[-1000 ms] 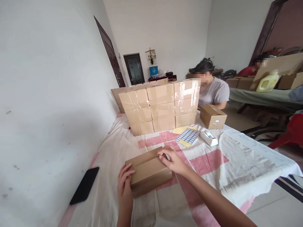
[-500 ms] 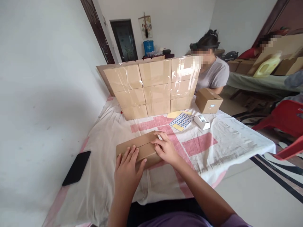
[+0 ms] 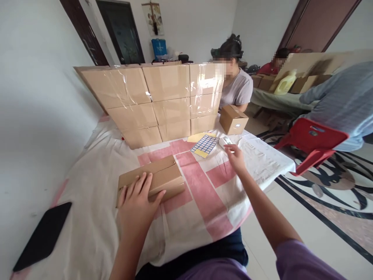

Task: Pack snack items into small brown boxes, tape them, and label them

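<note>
A closed brown cardboard box (image 3: pixel 167 177) lies on the cloth-covered table, its top flaps meeting along a seam. My left hand (image 3: pixel 136 198) rests on the box's top near its left end, fingers spread and thumb along the front edge. My right hand (image 3: pixel 235 157) is stretched out at a small white tape dispenser (image 3: pixel 223 141), its fingers apart and partly covering it; whether they touch it I cannot tell. Left of the dispenser lies a sheet of blue-edged labels (image 3: pixel 204 144) on yellow backing.
Behind the box stands a tall stack of taped cartons (image 3: pixel 171 93). A smaller labelled carton (image 3: pixel 233 119) sits at the back right, in front of a seated person (image 3: pixel 239 87). A black flat object (image 3: pixel 43 235) lies at the left edge. A red chair (image 3: pixel 316 138) stands to the right.
My right hand has left the box's right end and moved right to the tape dispenser. My left hand stays on the box. The view has turned to the right.
</note>
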The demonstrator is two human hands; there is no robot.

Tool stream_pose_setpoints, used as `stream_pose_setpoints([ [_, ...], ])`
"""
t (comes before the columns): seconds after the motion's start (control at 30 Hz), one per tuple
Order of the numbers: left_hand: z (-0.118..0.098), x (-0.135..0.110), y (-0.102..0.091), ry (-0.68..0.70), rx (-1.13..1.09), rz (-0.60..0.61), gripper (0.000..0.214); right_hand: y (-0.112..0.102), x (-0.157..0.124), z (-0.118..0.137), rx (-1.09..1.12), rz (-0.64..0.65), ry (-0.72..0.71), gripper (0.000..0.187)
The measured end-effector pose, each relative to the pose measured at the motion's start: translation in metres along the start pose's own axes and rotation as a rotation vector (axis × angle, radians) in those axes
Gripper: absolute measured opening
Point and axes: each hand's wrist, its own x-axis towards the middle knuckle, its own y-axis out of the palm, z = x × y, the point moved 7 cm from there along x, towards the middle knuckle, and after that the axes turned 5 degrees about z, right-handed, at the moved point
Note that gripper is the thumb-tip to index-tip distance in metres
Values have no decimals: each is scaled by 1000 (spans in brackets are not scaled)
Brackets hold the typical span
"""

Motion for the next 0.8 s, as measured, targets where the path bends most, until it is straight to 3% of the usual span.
stream_pose_setpoints([
  [0.07,1,12,6,-10,52,6,68,-33,35,-27,-58,-34,102,33],
  [0.13,0,25,14,-7,88,-3,69,-49,61,-45,-95,14,204,33],
  [0.3,-2,52,32,19,27,-38,61,-44,93,-66,-179,219,478,14],
  [0.43,-26,65,24,61,-15,-7,40,-38,110,-76,-265,302,650,16],
  [0.53,-76,72,12,137,-100,-57,18,-34,119,-82,-293,352,701,17],
  [0.6,-131,78,21,276,-270,-56,13,-32,121,-85,-292,374,724,20],
  [0.63,-164,82,35,390,-386,-1,16,-31,120,-85,-284,382,735,22],
  [0.7,-227,95,84,468,-575,229,36,-29,117,-86,-253,395,753,24],
  [0.8,-292,129,176,316,-655,458,89,-27,112,-83,-195,401,763,22],
])
